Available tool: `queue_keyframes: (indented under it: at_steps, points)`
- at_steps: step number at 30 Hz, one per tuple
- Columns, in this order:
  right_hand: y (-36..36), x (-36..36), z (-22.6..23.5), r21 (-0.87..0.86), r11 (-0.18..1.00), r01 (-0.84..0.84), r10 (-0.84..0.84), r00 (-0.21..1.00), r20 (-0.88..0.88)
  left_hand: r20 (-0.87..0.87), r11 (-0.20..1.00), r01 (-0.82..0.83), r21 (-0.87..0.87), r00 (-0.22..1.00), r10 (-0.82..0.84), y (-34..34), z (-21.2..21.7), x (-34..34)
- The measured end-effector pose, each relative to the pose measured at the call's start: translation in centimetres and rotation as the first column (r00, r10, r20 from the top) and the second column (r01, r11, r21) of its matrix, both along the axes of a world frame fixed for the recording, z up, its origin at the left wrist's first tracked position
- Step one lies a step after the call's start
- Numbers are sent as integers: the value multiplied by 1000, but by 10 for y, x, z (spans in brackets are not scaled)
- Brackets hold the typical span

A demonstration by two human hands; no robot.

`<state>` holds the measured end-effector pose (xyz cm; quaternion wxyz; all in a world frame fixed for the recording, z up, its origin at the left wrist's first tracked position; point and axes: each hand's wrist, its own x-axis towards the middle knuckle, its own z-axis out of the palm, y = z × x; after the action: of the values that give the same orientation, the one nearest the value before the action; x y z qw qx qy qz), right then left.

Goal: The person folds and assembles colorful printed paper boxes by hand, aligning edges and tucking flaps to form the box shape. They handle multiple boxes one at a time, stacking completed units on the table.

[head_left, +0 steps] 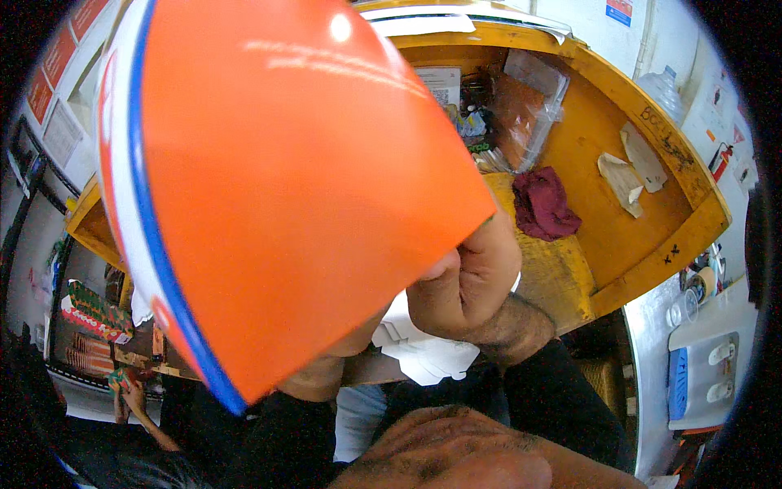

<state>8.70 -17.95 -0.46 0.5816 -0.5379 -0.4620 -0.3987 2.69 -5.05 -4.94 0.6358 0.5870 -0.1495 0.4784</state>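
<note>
A large glossy orange panel [309, 187] with a white and blue edge fills the left and middle of the view, held up close. My right hand [476, 273] is closed at its lower right edge, fingers curled in and pinching the panel near the corner. Of my left hand [354, 342], only a part by the wrist shows below the panel; its fingers are hidden behind the sheet. White cut paper pieces [423, 346] lie beneath my hands, partly covered by my right hand.
A yellow wooden bench with raised walls [652, 244] curves around behind. On it lie a maroon cloth [546, 204], a clear plastic packet [529, 110] and torn paper [621, 183]. At the lower left, another person's hands [126, 391] work. A blue-and-white tray [705, 379] stands at right.
</note>
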Motion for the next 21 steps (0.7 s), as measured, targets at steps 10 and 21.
queue_keyframes:
  at_steps: [10,21]
  points:
    - [6,3,-4,41,999,-7,5,999,50,-55,967,216,-137,973,-225,10,-21,9]
    - [9,10,2,63,996,-60,60,998,9,-186,965,236,113,959,-213,4,6,1]
